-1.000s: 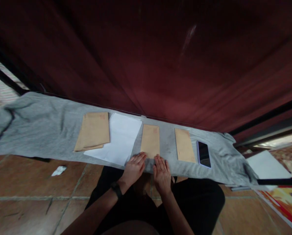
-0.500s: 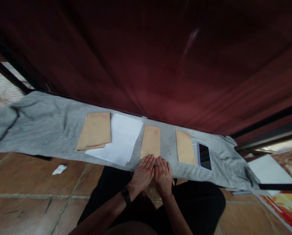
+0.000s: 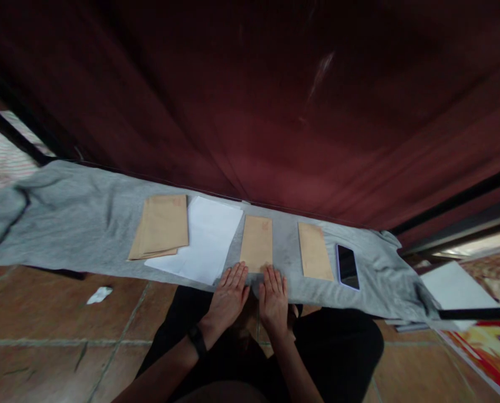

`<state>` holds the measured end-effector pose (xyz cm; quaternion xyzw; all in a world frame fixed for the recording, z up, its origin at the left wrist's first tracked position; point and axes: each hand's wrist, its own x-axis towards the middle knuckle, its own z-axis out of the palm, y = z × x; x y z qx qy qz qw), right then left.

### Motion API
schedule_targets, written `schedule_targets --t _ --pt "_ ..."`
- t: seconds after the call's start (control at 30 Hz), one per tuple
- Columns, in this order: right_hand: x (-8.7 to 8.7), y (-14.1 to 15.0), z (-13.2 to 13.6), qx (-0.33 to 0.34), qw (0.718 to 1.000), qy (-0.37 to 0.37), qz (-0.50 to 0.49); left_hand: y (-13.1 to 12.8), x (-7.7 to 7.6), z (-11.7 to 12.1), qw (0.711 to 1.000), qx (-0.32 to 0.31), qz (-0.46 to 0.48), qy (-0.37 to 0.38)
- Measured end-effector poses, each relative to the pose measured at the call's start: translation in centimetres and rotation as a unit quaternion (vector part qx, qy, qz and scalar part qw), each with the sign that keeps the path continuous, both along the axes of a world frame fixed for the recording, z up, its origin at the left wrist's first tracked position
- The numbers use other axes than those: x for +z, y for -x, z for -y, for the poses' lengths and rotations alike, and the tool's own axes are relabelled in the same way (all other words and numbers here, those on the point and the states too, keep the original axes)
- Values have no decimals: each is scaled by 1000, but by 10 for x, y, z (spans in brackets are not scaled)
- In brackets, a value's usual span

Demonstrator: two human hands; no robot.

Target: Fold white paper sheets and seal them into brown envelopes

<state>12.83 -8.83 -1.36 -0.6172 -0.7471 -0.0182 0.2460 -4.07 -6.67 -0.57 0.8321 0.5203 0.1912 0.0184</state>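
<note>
A brown paper envelope (image 3: 256,242) lies flat right in front of me on a grey cloth (image 3: 94,224). My left hand (image 3: 230,291) rests palm down by its lower left corner, fingers stretched out. At the lower right corner lies my right hand (image 3: 274,299), also flat with straight fingers. Both sets of fingertips reach the envelope's near edge, and neither hand grips anything. Left of it are white paper sheets (image 3: 210,240), partly under a stack of brown envelopes (image 3: 164,224). Another single envelope (image 3: 316,252) lies to the right.
A phone (image 3: 348,267) lies beyond the right envelope. Behind the cloth rises a dark red panel (image 3: 250,123). Black bars (image 3: 455,201) stand at the sides. A crumpled white scrap (image 3: 99,295) is on the tiled floor (image 3: 52,313). My knees are under the cloth's near edge.
My hands have moved apart, the left one leftward, from side by side at the envelope's near edge to its two lower corners. The view has shifted slightly.
</note>
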Motion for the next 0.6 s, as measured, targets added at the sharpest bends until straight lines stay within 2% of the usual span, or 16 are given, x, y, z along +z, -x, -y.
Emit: schedule_targets --t 0.13,0.23,0.47,0.6 --pt "4 25 -4 53 998 24 -17 1 -2 0 1000 -9 -21 -3" --pt "3 32 -5 32 999 21 -19 3 -3 0 1000 -13 -23 -11" --pt "-3 5 1 -9 1000 -7 13 4 -4 0 1000 -13 7 -12" --pt "-8 -5 4 -24 999 -12 21 2 1 -5 999 -10 47 4"
